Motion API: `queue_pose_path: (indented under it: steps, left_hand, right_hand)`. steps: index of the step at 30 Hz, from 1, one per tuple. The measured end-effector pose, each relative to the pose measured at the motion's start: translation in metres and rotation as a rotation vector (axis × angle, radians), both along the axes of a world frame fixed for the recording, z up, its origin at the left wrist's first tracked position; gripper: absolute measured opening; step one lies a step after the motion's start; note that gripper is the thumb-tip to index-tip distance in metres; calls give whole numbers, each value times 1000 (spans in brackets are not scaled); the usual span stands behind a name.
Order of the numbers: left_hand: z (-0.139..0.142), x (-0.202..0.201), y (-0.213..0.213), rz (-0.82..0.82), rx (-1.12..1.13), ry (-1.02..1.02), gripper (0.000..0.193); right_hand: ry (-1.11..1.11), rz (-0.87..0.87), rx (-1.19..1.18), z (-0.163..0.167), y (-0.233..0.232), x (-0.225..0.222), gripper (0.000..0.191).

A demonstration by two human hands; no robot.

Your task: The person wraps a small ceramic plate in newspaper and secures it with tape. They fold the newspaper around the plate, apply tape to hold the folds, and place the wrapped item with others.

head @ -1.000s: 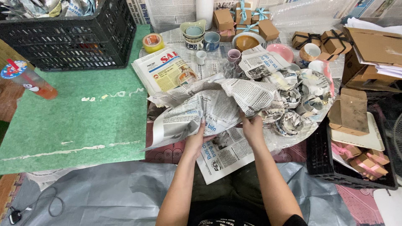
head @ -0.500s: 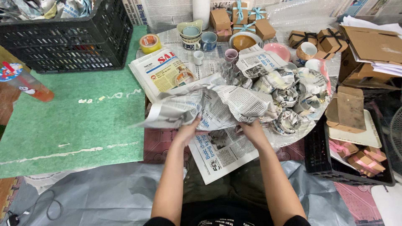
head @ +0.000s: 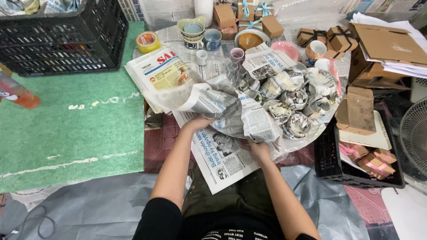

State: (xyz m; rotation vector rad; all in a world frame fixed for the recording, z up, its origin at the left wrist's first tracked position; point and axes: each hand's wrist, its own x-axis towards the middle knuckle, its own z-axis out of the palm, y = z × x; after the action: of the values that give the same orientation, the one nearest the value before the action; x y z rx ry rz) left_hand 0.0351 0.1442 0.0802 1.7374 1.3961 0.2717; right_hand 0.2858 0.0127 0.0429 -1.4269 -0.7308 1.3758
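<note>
My left hand (head: 199, 123) and my right hand (head: 258, 149) both grip a crumpled sheet of newspaper (head: 231, 109), bunched up between them above a flat newspaper sheet (head: 218, 155) on the floor. Whatever is inside the bundle is hidden. Just beyond it lie several newspaper-wrapped bundles (head: 289, 100). A stack of flat newspapers (head: 162, 73) lies to the left of my hands.
Bowls and cups (head: 195, 33), a tape roll (head: 148, 41) and small brown gift boxes (head: 249, 13) sit at the back. A black crate (head: 58, 40) stands far left on a green mat (head: 71, 129). Another black crate (head: 356, 164) with boxes sits right, near a fan (head: 416, 133).
The spread-out sheet has been gathered upward and crumpled into a tighter bundle. My left hand moved up and my right hand moved under the bundle.
</note>
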Motion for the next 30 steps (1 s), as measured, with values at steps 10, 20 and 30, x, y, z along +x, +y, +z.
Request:
queue_pose_path:
  steps: [10,20,30]
  left_hand:
    - [-17,-1,-27,389,121,-201,57]
    - [-16,57,-127,96,912,-72,44]
    - [-49,68,-95,-101,864,16,20]
  right_hand:
    - [84,31,-51,11,1,-15,33]
    - [12,125,-108,0,2,-14,36]
    - [-600,317,-282,8,5,-5,48]
